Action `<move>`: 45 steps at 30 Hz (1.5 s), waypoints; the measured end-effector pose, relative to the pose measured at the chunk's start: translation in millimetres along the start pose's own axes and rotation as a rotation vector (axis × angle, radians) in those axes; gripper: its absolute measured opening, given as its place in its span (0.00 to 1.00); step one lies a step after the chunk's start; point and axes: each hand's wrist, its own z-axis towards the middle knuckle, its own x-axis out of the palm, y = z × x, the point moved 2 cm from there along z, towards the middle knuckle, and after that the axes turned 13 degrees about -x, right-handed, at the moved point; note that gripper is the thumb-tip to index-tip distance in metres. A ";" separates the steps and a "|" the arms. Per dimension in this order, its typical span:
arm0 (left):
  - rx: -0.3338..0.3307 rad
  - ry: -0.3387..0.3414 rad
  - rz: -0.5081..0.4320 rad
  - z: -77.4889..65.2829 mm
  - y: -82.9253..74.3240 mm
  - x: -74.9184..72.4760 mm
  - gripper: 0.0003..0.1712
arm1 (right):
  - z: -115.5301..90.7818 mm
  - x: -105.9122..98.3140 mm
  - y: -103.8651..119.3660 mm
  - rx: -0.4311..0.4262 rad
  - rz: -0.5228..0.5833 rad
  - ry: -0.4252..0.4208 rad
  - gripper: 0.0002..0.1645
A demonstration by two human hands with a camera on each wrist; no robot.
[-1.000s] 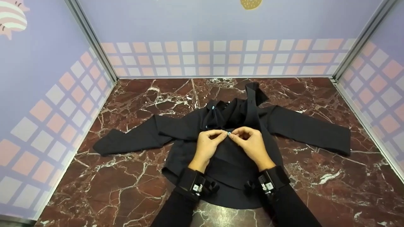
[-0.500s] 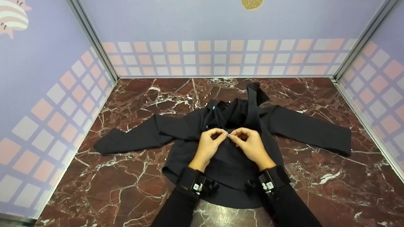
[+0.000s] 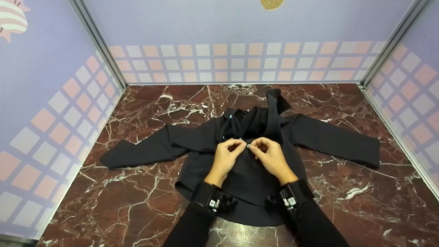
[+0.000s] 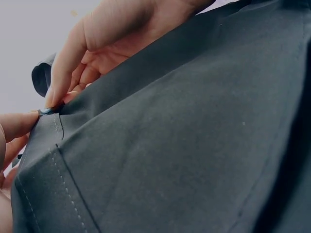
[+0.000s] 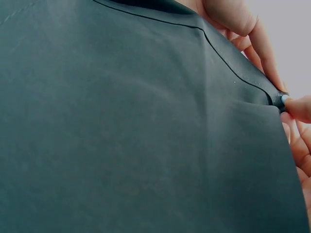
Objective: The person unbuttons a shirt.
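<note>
A black long-sleeved shirt (image 3: 240, 178) lies spread out with its front partly open. My left hand (image 3: 226, 156) pinches the shirt's front edge between thumb and forefinger. Just to its right, my right hand (image 3: 269, 154) pinches a small pale blue button (image 3: 248, 146) at the same edge. In the right wrist view the right thumb presses on the button (image 5: 285, 99) where the fabric edges meet. The left wrist view has both hands' fingertips close together at the button (image 4: 46, 110), above stitched cloth. Fabric hides the buttonhole and some fingers.
The shirt's sleeves, left (image 3: 144, 149) and right (image 3: 336, 142), stretch out across the red-brown marbled table (image 3: 113, 202). A collar end (image 3: 273, 103) stands up at the top. Another button (image 3: 230, 117) shows near the neck. Patterned panels (image 3: 219, 27) wall the table.
Both hands stay at the same spot on the shirt front. The fingertips shift slightly, and the button, mostly covered half a second ago, shows more now.
</note>
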 end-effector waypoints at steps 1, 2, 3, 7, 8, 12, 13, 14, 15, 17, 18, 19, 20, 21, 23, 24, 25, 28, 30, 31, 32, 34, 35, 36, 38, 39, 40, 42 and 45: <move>0.004 -0.001 0.003 0.0 -0.2 -0.4 0.06 | 0.0 0.2 0.0 -0.001 -0.001 0.000 0.03; 0.007 -0.001 0.005 0.0 -0.5 -0.7 0.06 | 0.0 0.4 0.0 -0.003 -0.002 0.000 0.04; 0.008 -0.001 0.007 -0.1 -0.8 -1.0 0.06 | 0.0 0.5 0.1 -0.007 -0.002 0.000 0.04; 0.021 0.003 0.014 -0.7 -2.3 -2.1 0.06 | 0.1 0.1 0.0 -0.025 -0.008 -0.009 0.04; 0.028 0.005 0.017 -0.8 -2.5 -2.2 0.06 | 0.3 -0.3 0.1 -0.029 -0.006 -0.012 0.04; 0.047 0.012 0.022 -1.1 -2.9 -2.6 0.06 | 0.9 -1.3 -0.3 -0.037 -0.006 -0.024 0.03; 0.048 0.012 0.022 -1.1 -3.0 -2.6 0.06 | 1.1 -1.5 -0.3 -0.038 -0.006 -0.025 0.03; 0.048 0.012 0.022 -1.2 -3.0 -2.8 0.06 | 1.2 -1.6 -0.4 -0.039 -0.007 -0.027 0.03; 0.048 0.013 0.023 -1.4 -3.1 -2.9 0.06 | 1.3 -1.7 -0.7 -0.039 -0.010 -0.029 0.03; 0.048 0.015 0.025 -1.5 -3.1 -3.1 0.06 | 1.5 -1.8 -0.6 -0.042 -0.017 -0.034 0.03; 0.049 0.018 0.027 -1.4 -3.0 -3.2 0.06 | 1.6 -1.8 -0.7 -0.047 -0.023 -0.038 0.03; 0.052 0.019 0.032 -1.4 -2.9 -3.3 0.06 | 1.7 -1.8 -0.8 -0.051 -0.030 -0.043 0.03; 0.055 0.020 0.038 -1.4 -2.8 -3.5 0.06 | 1.7 -1.7 -1.0 -0.056 -0.037 -0.048 0.04; 0.058 0.022 0.046 -1.4 -2.9 -3.6 0.06 | 1.7 -1.6 -1.0 -0.060 -0.042 -0.051 0.04; 0.068 0.023 0.067 -1.6 -2.9 -3.9 0.06 | 1.6 -1.4 -0.9 -0.066 -0.049 -0.056 0.04; 0.072 0.024 0.078 -1.6 -3.0 -4.0 0.06 | 1.5 -1.2 -1.1 -0.067 -0.050 -0.058 0.04; 0.073 0.026 0.093 -1.7 -3.3 -4.1 0.06 | 1.3 -1.2 -1.2 -0.065 -0.049 -0.061 0.04; 0.067 0.038 0.139 -1.5 -3.6 -4.0 0.06 | 0.6 -1.3 -1.9 -0.052 -0.040 -0.067 0.04; 0.052 0.049 0.167 -1.5 -3.8 -3.8 0.05 | 0.3 -1.4 -2.3 -0.045 -0.036 -0.069 0.04; 0.045 0.053 0.180 -1.6 -3.7 -3.7 0.04 | 0.1 -1.5 -2.3 -0.040 -0.034 -0.068 0.04; 0.041 0.055 0.190 -1.7 -3.9 -3.6 0.04 | 0.0 -1.5 -2.5 -0.036 -0.033 -0.065 0.04; 0.042 0.055 0.209 -1.5 -3.4 -3.3 0.04 | 0.0 -1.5 -2.6 -0.024 -0.029 -0.062 0.04; 0.053 0.053 0.211 -1.4 -3.4 -3.1 0.04 | 0.2 -1.6 -3.0 -0.016 -0.024 -0.060 0.04; 0.066 0.052 0.214 -1.1 -3.4 -3.0 0.04 | 0.3 -2.1 -8.6 -0.009 -0.019 -0.055 0.04; 0.091 0.050 0.212 -0.6 -3.1 -2.0 0.04 | 0.2 -3.9 -20.2 0.012 -0.009 -0.045 0.05; 0.106 0.052 0.209 -0.5 -2.7 -1.7 0.05 | 0.2 -4.9 -25.9 0.024 -0.002 -0.037 0.05; 0.119 0.055 0.204 -0.5 -2.6 -1.5 0.05 | 0.1 -5.9 -31.9 0.039 0.004 -0.026 0.05; 0.133 0.061 0.195 -0.9 -2.3 -1.8 0.05 | 0.0 -8.0 -43.4 0.066 0.024 0.002 0.06; 0.127 0.058 0.186 -1.3 -1.5 -2.5 0.05 | -0.5 -9.9 -44.1 0.099 0.060 0.031 0.07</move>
